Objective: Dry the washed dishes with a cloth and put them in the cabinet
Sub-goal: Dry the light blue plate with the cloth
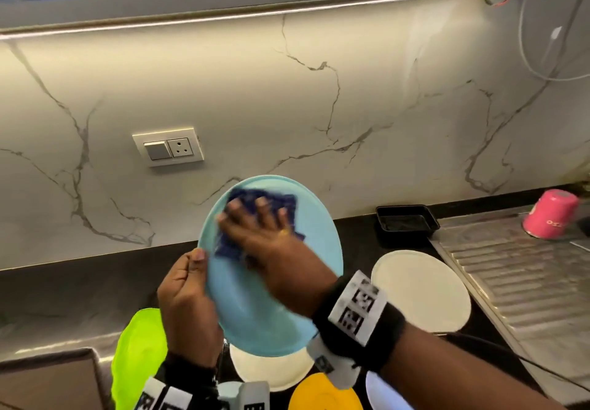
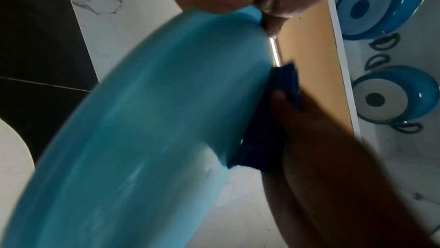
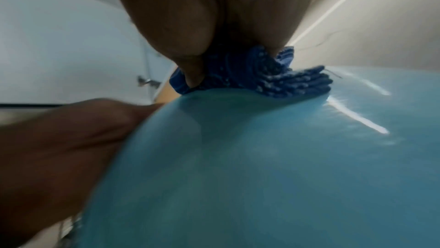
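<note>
One dish, the light blue plate (image 1: 271, 298), was in hand above the black counter (image 1: 357, 234), so I judged most of the job left. My left hand (image 1: 185, 298) clamped its rim; my right hand (image 1: 258, 234) pressed the blue cloth (image 1: 230, 246) flat-fingered on its face. Below the plate waited white plates (image 1: 421, 291), a green dish (image 1: 140, 352), a yellow one (image 1: 319, 393). Right of it sat a black tray (image 1: 405, 222) and pink cup (image 1: 550, 218). Nothing blocked me.

Wall: white marble-look backsplash (image 1: 287, 115) with grey veins.
Fittings: a switch and socket plate (image 1: 168, 147) set in it.
Light: a lit strip (image 1: 255, 10) under the upper cabinet.
Counter: dark countertop (image 1: 64, 294); ribbed steel drainboard (image 1: 517, 269) at right.
</note>
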`<move>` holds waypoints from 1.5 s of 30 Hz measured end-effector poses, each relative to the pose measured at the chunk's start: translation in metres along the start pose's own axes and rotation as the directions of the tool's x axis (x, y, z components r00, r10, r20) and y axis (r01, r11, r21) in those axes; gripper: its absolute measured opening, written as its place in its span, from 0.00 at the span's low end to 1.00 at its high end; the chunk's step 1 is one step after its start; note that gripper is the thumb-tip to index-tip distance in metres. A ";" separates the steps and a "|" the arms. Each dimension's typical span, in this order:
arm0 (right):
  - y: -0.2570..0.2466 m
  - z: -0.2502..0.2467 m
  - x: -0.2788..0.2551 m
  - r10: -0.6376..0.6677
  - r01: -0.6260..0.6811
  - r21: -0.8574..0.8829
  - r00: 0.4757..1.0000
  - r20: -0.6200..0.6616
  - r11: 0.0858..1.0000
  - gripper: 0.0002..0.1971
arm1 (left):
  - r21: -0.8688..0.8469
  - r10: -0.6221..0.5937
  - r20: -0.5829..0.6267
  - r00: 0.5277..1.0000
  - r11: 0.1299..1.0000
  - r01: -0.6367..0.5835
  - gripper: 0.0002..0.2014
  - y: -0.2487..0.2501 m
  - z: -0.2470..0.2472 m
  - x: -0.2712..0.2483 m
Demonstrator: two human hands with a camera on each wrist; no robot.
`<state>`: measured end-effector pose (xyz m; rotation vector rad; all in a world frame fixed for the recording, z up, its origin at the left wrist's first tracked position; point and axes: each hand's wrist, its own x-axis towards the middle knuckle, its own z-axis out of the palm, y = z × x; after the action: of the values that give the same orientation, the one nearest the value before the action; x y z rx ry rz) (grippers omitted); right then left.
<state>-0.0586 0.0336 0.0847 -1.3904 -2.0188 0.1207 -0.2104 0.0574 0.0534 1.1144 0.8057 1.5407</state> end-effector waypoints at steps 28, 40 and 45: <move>0.012 0.006 -0.051 -0.036 0.045 -0.122 0.996 0.077 0.992 0.33 | -0.139 -0.080 -0.115 0.990 0.988 0.064 0.15 0.004 0.029 0.003; 0.066 -0.024 -0.055 0.235 -0.236 -0.006 0.972 -0.026 0.972 0.37 | -0.206 -0.102 -0.123 0.987 0.976 0.075 0.14 0.007 0.041 -0.003; 0.014 0.010 -0.095 -0.143 0.161 -0.355 0.987 0.076 0.921 0.39 | -0.273 -0.198 -0.150 0.969 0.950 0.152 0.21 0.005 0.041 0.001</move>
<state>-0.0339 -0.0388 0.0260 -1.4490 -2.2623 -0.3044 -0.1736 0.0549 0.0722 0.7037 0.7726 1.5553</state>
